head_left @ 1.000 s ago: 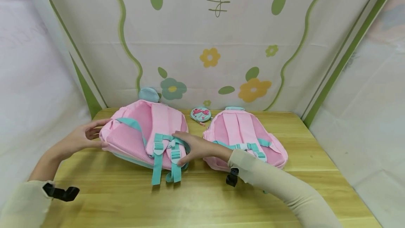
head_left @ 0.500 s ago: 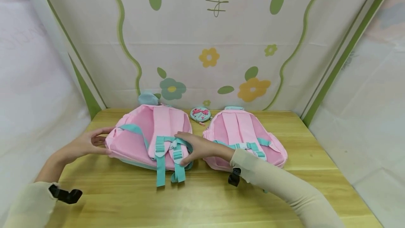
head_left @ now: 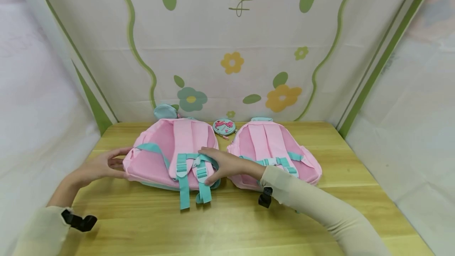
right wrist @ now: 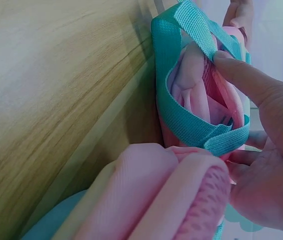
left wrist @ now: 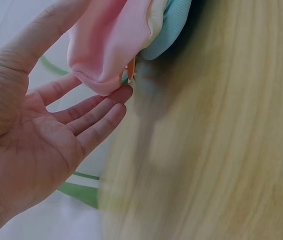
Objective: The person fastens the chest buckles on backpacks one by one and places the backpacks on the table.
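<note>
Two pink backpacks lie on the wooden table in the head view, their shoulder straps facing up. At the left end of the left backpack is my left hand; its extended fingers touch the pink corner, with the palm away from the cloth. My right hand spans the other end by the teal straps. In the right wrist view the thumb of my right hand rests on a teal strap, the other fingers partly hidden behind the bag.
The right backpack lies beneath and beside my right forearm. A round teal pouch with a pink picture sits between the bags at the back. Behind the left bag is a blue pouch. Patterned cloth hangs behind the table.
The left backpack has shifted right and lowered slightly at its back edge, with both hands still at its ends. My left hand has moved right with it. The view has shifted slightly.
</note>
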### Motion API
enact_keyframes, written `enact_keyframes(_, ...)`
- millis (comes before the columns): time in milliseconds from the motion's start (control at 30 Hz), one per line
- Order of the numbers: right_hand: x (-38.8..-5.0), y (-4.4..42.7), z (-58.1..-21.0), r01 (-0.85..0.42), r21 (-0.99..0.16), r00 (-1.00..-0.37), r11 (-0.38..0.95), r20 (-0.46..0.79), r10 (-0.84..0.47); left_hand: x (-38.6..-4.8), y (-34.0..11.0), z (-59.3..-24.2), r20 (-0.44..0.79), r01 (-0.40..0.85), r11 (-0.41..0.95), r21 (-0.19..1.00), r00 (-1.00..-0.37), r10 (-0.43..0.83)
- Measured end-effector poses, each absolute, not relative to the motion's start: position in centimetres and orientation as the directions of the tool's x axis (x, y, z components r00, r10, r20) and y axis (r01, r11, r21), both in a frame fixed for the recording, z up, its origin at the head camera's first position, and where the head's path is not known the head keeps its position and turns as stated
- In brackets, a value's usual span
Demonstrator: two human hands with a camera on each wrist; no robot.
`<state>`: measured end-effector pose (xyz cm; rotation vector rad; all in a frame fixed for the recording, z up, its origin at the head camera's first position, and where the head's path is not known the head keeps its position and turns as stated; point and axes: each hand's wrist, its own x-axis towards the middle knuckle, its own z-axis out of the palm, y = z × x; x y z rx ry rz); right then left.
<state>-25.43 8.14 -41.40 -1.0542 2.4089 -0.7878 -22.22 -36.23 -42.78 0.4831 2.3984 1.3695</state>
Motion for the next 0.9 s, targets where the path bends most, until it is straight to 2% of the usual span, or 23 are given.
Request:
enact_keyframes(267, -25.6, 8.5, -41.7, -0.540, -0.644, -0.628, 0.543, -0.122, -0.769, -22.2, -35.9, -43.3, -0.138, 0.125, 0.463, 0.877, -0.858, 0.494)
enact_keyframes(433, -25.4, 8.6, -41.6, -0.532, -0.639, -0.637, 0.556, -0.130, -0.759, -22.4, -35.5, -43.7, -0.110, 0.159, 0.457, 0.875, -0.854, 0.508)
enact_keyframes(900, -25.4, 9.4, -41.1, -0.513, -0.630, -0.657, 0.583, -0.150, -0.739, -22.2, -35.0, -43.5, -0.105, 0.231, 0.511, 0.828, -0.831, 0.546)
